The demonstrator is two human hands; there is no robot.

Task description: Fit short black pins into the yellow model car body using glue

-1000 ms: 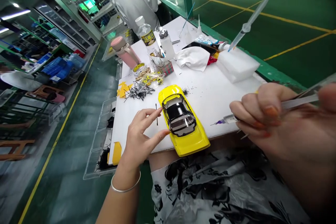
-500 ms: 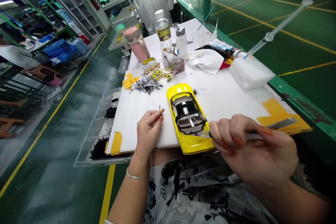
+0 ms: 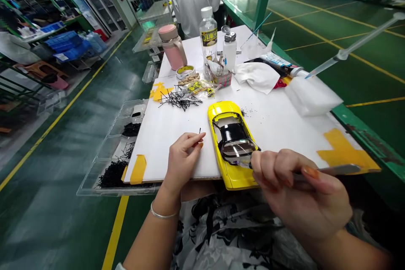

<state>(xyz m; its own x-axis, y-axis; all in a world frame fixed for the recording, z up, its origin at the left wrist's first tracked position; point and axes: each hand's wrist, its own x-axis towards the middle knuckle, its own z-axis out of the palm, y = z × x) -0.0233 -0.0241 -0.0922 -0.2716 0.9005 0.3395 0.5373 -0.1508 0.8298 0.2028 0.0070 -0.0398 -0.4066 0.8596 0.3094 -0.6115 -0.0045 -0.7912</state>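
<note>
A yellow model car body (image 3: 232, 177) with a black roof and clear window parts lies at the table's near edge. Left of it, my left hand (image 3: 184, 158) pinches a small thin black rod (image 3: 200, 131) upright between thumb and forefinger, just above the white board. My right hand (image 3: 300, 190) is closed around a slim metal tool (image 3: 343, 169), whose flat silver end sticks out to the right. From its fingers a clear, purplish tip (image 3: 243, 163) points at the rear edge of the car's window. What joins the tip and the tool is hidden by the fingers.
Loose black rods (image 3: 180, 99), a bag of small yellow parts (image 3: 201, 88), a pink flask (image 3: 173, 48), bottles and a white cloth (image 3: 257, 76) lie farther back. A syringe (image 3: 344, 52) stands in a white block (image 3: 313, 95). A clear compartment tray (image 3: 91, 179) sits left.
The view has shifted slightly, so the table and car appear farther right. Both hands keep their grips. The right hand's tip stays by the car's rear window edge.
</note>
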